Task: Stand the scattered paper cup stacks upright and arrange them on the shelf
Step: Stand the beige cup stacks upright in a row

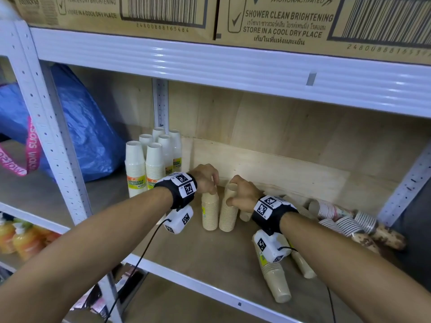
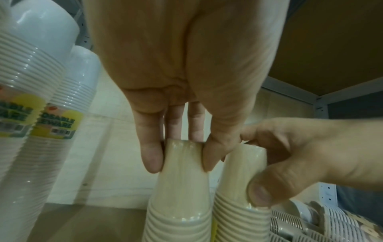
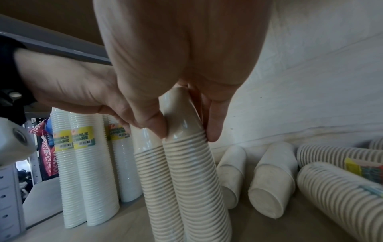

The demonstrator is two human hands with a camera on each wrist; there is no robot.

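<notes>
Two beige paper cup stacks stand side by side in the middle of the shelf point(image 1: 186, 250). My left hand point(image 1: 205, 178) pinches the top of the left beige stack point(image 1: 210, 213) point(image 2: 182, 188). My right hand point(image 1: 240, 194) grips the top of the right beige stack point(image 1: 228, 213) point(image 3: 194, 172), which leans slightly. Several white wrapped stacks point(image 1: 151, 164) point(image 3: 82, 163) stand upright at the back left. More beige stacks point(image 1: 275, 278) lie on their sides under my right forearm. Patterned stacks point(image 1: 342, 220) lie tumbled at the right.
A blue plastic bag point(image 1: 86, 127) fills the bay to the left, past the white upright post point(image 1: 46, 127). Cardboard boxes point(image 1: 279, 19) sit on the shelf above. A wooden back panel point(image 1: 268, 164) closes the rear. Orange bottles point(image 1: 21, 238) stand on a lower left shelf.
</notes>
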